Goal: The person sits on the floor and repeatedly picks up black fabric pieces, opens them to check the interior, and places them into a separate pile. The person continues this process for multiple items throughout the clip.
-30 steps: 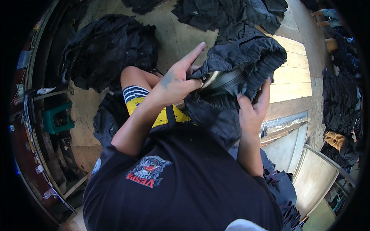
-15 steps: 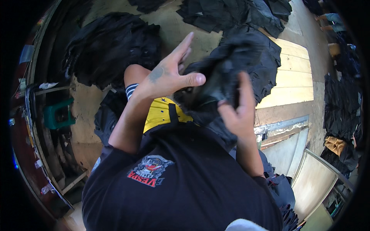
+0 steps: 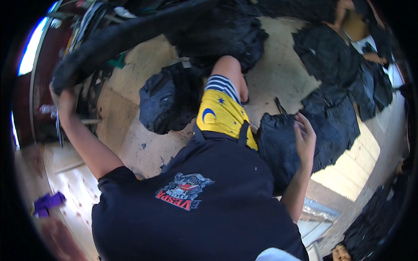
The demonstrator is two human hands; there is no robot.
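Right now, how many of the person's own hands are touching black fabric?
2. The left hand is out at the left edge, gripping a long black garment stretched toward the top. The right hand rests on a black cloth pile beside the yellow shorts.

Purple cloth (image 3: 47, 203) on wooden floor (image 3: 126, 126)

Garments all around us on the floor

Our left hand (image 3: 63, 102) is out left gripping a long garment (image 3: 143, 30); our right hand (image 3: 305, 139) rests on a folded piece (image 3: 283, 148), more pieces (image 3: 335, 61) beyond it.
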